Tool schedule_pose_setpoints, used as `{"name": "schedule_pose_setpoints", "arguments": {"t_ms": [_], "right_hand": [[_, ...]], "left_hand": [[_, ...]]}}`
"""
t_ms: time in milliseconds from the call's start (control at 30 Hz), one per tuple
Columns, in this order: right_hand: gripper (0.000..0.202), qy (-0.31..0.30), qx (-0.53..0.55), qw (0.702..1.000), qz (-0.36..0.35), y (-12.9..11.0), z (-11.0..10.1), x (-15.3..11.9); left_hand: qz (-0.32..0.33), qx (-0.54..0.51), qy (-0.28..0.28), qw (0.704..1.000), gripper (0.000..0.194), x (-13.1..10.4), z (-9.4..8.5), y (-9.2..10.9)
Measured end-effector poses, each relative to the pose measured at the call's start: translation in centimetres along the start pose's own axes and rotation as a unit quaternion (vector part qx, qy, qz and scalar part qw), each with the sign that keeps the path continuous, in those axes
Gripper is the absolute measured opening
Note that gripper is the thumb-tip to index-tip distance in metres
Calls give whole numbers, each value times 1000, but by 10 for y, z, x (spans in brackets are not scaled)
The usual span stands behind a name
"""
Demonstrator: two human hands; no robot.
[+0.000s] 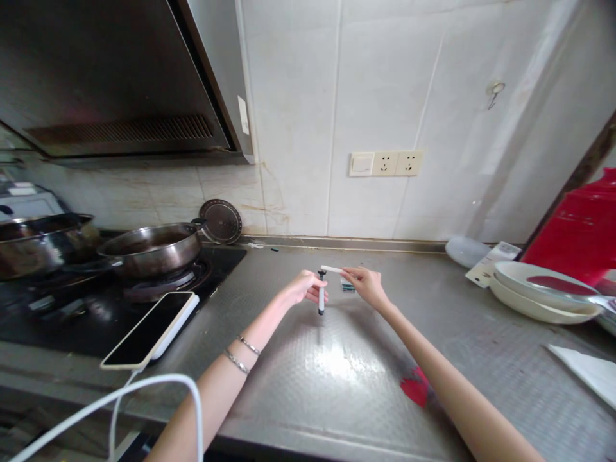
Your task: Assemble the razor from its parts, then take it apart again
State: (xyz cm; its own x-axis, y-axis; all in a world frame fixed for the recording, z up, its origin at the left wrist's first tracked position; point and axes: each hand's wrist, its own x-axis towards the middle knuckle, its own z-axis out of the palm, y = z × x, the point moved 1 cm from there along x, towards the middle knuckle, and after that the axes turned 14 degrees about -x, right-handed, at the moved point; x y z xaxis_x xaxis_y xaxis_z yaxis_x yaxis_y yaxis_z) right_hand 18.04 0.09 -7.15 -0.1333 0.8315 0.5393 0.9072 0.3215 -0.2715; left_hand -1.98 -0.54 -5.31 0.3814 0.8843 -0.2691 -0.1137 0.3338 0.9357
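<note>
In front of me my left hand (308,287) is closed on a short upright tool (321,298) with a pale handle, a black lower tip and a wider black head, much like a razor. My right hand (366,284) pinches a slim white stick (332,269), held nearly level. The stick's left end is at the tool's black head; whether they touch I cannot tell. Just beneath the right fingers, partly hidden, a small flat dark-and-light packet (347,285) lies on the steel counter (289,372).
On the left, a phone (147,330) with a white cable (144,380) lies by the hob (226,260) with its pans (156,247). At right are white dishes (534,301), a red container (572,224) and white paper (590,372). Sockets (385,164) are on the wall.
</note>
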Motion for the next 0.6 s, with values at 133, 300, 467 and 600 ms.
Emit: {"name": "schedule_pose_setpoints", "arguments": {"t_ms": [133, 300, 467, 600], "right_hand": [[37, 2, 24, 1000, -2, 1, 0, -1], [32, -4, 37, 999, 3, 5, 2, -3], [39, 7, 52, 998, 46, 13, -4, -2], [41, -5, 90, 995, 38, 9, -13, -1]], "left_hand": [[2, 3, -1, 1000, 13, -1, 0, 0], [6, 2, -10, 1000, 12, 0, -2, -1], [23, 4, 1, 1000, 17, 1, -6, 1], [81, -17, 34, 996, 17, 0, -10, 9]]}}
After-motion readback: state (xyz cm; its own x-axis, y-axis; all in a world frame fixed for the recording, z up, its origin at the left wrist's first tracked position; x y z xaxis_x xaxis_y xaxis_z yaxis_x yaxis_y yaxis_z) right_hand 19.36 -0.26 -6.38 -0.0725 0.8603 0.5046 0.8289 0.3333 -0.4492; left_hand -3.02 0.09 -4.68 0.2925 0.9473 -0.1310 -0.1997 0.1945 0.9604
